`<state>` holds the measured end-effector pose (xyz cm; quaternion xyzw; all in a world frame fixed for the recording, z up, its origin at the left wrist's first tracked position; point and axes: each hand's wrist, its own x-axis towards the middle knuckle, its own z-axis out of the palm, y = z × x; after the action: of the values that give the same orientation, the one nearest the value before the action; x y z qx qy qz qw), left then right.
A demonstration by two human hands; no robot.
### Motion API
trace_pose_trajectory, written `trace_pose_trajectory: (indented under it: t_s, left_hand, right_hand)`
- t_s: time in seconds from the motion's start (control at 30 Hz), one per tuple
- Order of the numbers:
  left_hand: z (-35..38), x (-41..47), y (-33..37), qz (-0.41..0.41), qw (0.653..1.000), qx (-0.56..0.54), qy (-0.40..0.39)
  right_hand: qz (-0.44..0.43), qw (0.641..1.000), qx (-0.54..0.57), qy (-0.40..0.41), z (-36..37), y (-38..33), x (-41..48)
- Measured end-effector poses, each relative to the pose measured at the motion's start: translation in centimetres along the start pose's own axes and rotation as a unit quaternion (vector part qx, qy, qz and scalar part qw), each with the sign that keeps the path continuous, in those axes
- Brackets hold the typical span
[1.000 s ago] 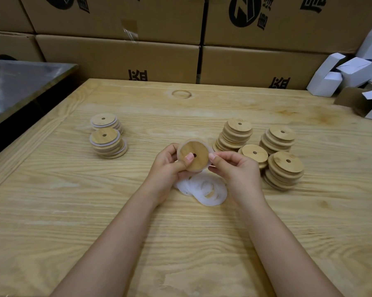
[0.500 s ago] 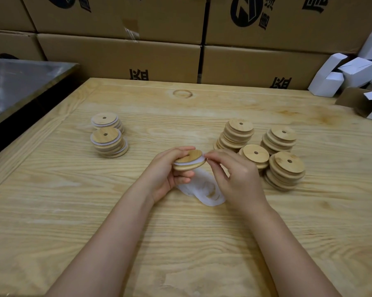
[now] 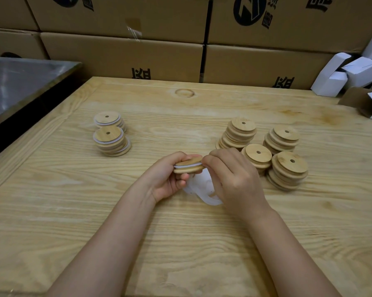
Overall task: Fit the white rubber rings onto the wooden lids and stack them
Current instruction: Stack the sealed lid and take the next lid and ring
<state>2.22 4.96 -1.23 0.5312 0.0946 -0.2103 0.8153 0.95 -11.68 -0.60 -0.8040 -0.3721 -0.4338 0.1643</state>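
My left hand (image 3: pixel 166 179) grips a round wooden lid (image 3: pixel 189 166) edge-on above the table, a white rubber ring showing around its groove. My right hand (image 3: pixel 234 179) has its fingertips at the lid's right edge, on the ring. Under both hands lies a small heap of loose white rings (image 3: pixel 204 190), partly hidden. Two stacks of lids with white rings fitted (image 3: pixel 111 135) stand at the left. Several stacks of bare wooden lids (image 3: pixel 266 153) stand at the right.
The wooden table (image 3: pixel 180 232) is backed by stacked cardboard boxes (image 3: pixel 137 54). A metal surface (image 3: pixel 15 82) lies beyond the left edge. White folded cartons (image 3: pixel 348 73) and an open brown box (image 3: pixel 365 103) sit at the back right.
The lid went from facing me flat-on to lying nearly level and edge-on, lower over the ring heap. My right hand shifted from holding its rim to working at its right edge.
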Motion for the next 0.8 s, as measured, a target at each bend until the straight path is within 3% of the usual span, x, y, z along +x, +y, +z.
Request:
trace_pose_trajectory:
  t_s: [0.13,0.3,0.4,0.47,0.53,0.6,0.67,0.8]
  left_hand:
    - [-0.1,0.0,0.1,-0.001,1.000,-0.013,-0.006]
    - [0.1,-0.1,-0.3,0.065,0.997,0.041,-0.003]
    - [0.2,0.0,-0.2,0.097,0.995,0.036,-0.008]
    - [0.3,-0.1,0.1,0.103,0.994,0.001,-0.030]
    - [0.1,-0.3,0.3,0.107,0.992,-0.027,-0.064]
    - [-0.2,-0.5,0.3,0.126,0.987,-0.023,-0.094]
    - [-0.2,-0.5,-0.1,0.158,0.984,0.028,-0.082]
    - [-0.2,-0.1,-0.9,0.225,0.964,0.144,0.007]
  right_hand:
    - [-0.001,1.000,-0.010,0.029,0.1,-0.1,-0.1]
    - [0.021,0.999,0.007,0.030,0.4,0.2,-0.2]
    - [0.090,0.993,0.078,0.011,0.6,0.3,-0.5]
    - [0.212,0.960,0.185,0.002,0.5,0.2,-0.5]
    - [0.341,0.894,0.291,-0.012,0.6,0.1,-0.5]
    - [0.418,0.836,0.356,-0.026,1.0,0.2,-0.4]
    - [0.443,0.814,0.375,-0.031,1.3,0.1,-0.5]
    - [0.449,0.805,0.384,-0.061,1.7,0.0,-0.6]
